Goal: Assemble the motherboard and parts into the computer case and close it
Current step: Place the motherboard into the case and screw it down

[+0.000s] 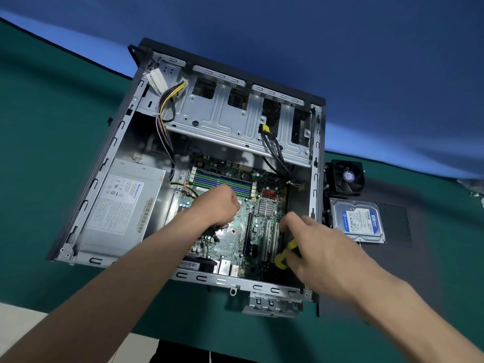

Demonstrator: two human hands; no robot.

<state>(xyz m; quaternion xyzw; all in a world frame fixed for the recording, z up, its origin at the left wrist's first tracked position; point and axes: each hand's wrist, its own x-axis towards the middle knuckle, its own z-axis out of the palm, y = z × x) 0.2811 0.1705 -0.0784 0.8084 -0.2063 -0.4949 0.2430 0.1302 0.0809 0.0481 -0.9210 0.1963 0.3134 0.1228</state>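
The open computer case [315,179] lies on its side on the green table. The green motherboard [264,203] sits in its bottom, below the drive cage [230,119]. My left hand [218,205] hovers over the board's middle with its fingers curled downward; nothing shows inside them. My right hand [311,247] is over the board's right edge, beside the expansion slots. It holds a yellow and black screwdriver [284,256], whose tip is hidden.
A grey power supply [123,205] fills the case's left side, with cable bundles [165,111] hanging from the top. To the right of the case are a cooler fan [347,178] and a hard drive [357,221], the drive lying on the dark side panel [398,260].
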